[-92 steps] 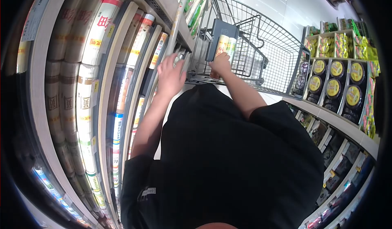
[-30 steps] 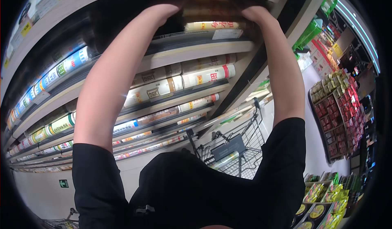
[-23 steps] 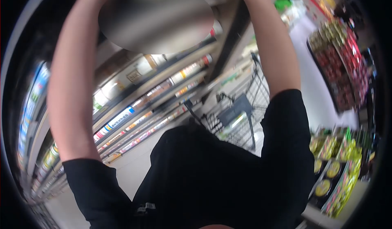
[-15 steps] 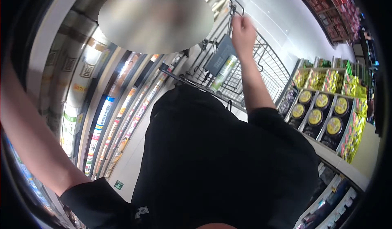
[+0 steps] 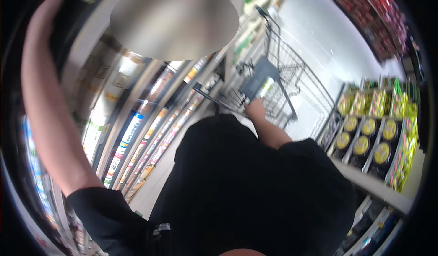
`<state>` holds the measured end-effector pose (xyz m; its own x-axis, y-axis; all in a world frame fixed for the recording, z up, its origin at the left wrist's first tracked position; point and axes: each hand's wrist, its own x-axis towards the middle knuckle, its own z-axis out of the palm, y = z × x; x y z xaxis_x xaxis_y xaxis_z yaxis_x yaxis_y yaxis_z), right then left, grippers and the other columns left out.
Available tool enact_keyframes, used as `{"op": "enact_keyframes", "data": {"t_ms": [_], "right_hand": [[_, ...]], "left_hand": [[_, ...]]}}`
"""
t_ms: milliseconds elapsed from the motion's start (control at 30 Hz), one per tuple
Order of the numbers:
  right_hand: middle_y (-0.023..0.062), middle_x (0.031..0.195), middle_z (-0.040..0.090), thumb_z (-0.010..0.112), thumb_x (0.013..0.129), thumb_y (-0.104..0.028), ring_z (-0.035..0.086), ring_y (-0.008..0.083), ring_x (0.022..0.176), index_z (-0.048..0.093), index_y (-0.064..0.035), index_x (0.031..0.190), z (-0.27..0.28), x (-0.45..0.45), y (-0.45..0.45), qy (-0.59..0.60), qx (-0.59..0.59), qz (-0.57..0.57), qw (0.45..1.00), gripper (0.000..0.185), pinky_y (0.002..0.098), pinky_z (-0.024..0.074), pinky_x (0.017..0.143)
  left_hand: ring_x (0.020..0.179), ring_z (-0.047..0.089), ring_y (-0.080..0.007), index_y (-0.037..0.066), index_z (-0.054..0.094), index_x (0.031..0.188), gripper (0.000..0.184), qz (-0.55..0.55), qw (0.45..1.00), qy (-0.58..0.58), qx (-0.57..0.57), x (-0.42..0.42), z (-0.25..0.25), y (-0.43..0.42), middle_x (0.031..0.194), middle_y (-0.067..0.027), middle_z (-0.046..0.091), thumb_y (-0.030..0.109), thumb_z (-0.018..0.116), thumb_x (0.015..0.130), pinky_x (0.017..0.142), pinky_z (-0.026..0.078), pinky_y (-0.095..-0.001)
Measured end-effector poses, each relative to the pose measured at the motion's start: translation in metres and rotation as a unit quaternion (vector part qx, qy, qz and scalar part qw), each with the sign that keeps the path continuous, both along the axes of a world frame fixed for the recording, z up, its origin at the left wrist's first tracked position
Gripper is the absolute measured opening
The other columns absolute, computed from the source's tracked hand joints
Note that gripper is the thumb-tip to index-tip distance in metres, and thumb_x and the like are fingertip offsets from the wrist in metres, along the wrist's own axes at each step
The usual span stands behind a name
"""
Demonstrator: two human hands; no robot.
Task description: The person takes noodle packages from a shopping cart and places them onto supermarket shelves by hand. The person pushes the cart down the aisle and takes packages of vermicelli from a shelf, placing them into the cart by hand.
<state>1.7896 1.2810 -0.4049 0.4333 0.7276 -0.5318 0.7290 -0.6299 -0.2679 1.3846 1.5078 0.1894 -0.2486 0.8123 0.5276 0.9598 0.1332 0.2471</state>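
Observation:
My left arm reaches up along the shelves at the left; its hand is lost at the dark upper-left edge, so its fingers do not show. My right hand [image 5: 255, 107] is low at the near end of a wire shopping cart [image 5: 315, 88], by its dark grey panel [image 5: 259, 75]. The hand is blurred, and I cannot tell whether it grips the cart or a package. Just beyond it in the cart, a white-and-green package [image 5: 267, 86] shows in part.
Shelves at the left hold packaged goods behind price strips [image 5: 124, 139]. At the right stands a display of round yellow-labelled black packs [image 5: 382, 152] and yellow bags [image 5: 404, 162]. Red goods [image 5: 374, 23] fill a far shelf. A blurred oval covers the upper middle.
My right hand has come down from the far part of the cart to its near end. My left arm has swung upward along the shelf. The view has shifted slightly.

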Motion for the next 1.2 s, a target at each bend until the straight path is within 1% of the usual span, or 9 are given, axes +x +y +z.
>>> {"op": "enact_keyframes", "data": {"t_ms": [200,267,367,533,767,933,1033,1100,1200], "right_hand": [[0.0226,0.126,0.070,0.059,0.086,-0.046,0.061,0.0411,0.126,0.078,-0.0012,0.111,-0.066,0.022,0.029,-0.166,-0.072,0.373,0.910,0.054,0.0675,0.0272,0.115],[0.0263,0.130,0.066,0.066,0.087,-0.046,0.062,0.0402,0.126,0.048,0.0112,0.140,-0.032,0.009,0.023,-0.081,-0.063,0.162,0.982,0.080,0.0557,0.0403,0.112],[0.0295,0.134,0.061,0.073,0.087,-0.049,0.065,0.0401,0.123,0.015,0.0168,0.148,0.011,-0.011,0.017,0.004,-0.073,-0.063,0.995,0.107,0.0445,0.0527,0.102],[0.0285,0.139,0.057,0.075,0.087,-0.042,0.057,0.0390,0.132,0.022,0.0124,0.147,0.002,-0.005,0.032,0.087,-0.105,-0.148,0.980,0.096,0.0449,0.0481,0.108],[0.0190,0.104,0.066,0.061,0.093,-0.032,0.069,0.0326,0.098,0.056,0.0075,0.124,0.031,0.012,0.012,0.493,0.193,-0.344,0.775,0.051,0.0438,0.0562,0.083],[0.0169,0.122,0.058,0.063,0.093,-0.014,0.059,0.0258,0.109,0.041,0.0058,0.143,0.210,-0.034,-0.031,0.403,0.456,0.028,0.793,0.058,0.0367,0.0480,0.098],[0.0141,0.122,0.060,0.063,0.091,-0.012,0.059,0.0216,0.108,0.042,0.0048,0.146,0.337,-0.065,-0.002,0.380,0.487,0.270,0.738,0.061,0.0351,0.0481,0.097],[0.0128,0.115,0.066,0.066,0.090,-0.015,0.063,0.0208,0.102,0.046,0.0055,0.146,0.420,-0.098,0.019,0.399,0.434,0.351,0.727,0.063,0.0355,0.0504,0.094],[0.0203,0.113,0.071,0.067,0.091,-0.017,0.072,0.0302,0.100,0.049,0.0016,0.144,0.505,-0.155,0.051,0.272,0.529,0.456,0.662,0.059,0.0388,0.0536,0.087]], "left_hand": [[0.132,0.057,-0.0398,0.000,0.057,0.143,0.063,-0.124,0.973,-0.016,0.195,-0.040,-0.047,0.031,0.141,-0.0291,0.059,0.042,0.062,0.096,0.114,0.041,-0.0430],[0.122,0.062,-0.0462,-0.007,0.070,0.123,0.066,-0.021,0.988,-0.030,-0.149,-0.018,-0.013,-0.016,0.127,-0.0369,0.063,0.052,0.052,0.099,0.109,0.045,-0.0453],[0.114,0.062,-0.0436,-0.004,0.061,0.128,0.047,-0.093,0.979,0.026,0.182,0.053,-0.031,-0.111,0.120,-0.0287,0.065,0.029,0.067,0.095,0.100,0.049,-0.0453],[0.089,0.068,-0.0296,0.003,0.070,0.102,0.027,-0.478,0.861,-0.047,0.169,0.094,-0.179,-0.194,0.099,-0.0105,0.070,-0.001,0.070,0.075,0.080,0.055,-0.0427],[0.101,0.073,-0.0278,0.004,0.069,0.119,0.028,-0.265,0.849,-0.386,-0.246,0.030,-0.444,-0.272,0.108,-0.0149,0.075,0.017,0.065,0.095,0.090,0.057,-0.0381],[0.105,0.069,-0.0404,0.004,0.074,0.108,0.029,0.008,0.848,-0.261,-0.460,-0.081,-0.609,-0.394,0.111,-0.0215,0.073,0.018,0.062,0.086,0.096,0.055,-0.0481],[0.086,0.074,-0.0346,0.004,0.077,0.099,0.025,-0.197,0.713,-0.070,-0.669,-0.133,-0.715,-0.475,0.098,-0.0191,0.076,0.019,0.062,0.087,0.077,0.059,-0.0485],[0.075,0.074,-0.0288,0.003,0.076,0.101,0.024,0.224,0.581,-0.430,-0.654,-0.116,-0.692,-0.513,0.095,-0.0131,0.077,0.022,0.063,0.092,0.066,0.060,-0.0459],[0.069,0.073,-0.0239,0.004,0.075,0.098,0.022,0.188,0.609,-0.479,-0.604,-0.107,-0.678,-0.530,0.088,-0.0092,0.075,0.023,0.063,0.094,0.059,0.058,-0.0438]]}}
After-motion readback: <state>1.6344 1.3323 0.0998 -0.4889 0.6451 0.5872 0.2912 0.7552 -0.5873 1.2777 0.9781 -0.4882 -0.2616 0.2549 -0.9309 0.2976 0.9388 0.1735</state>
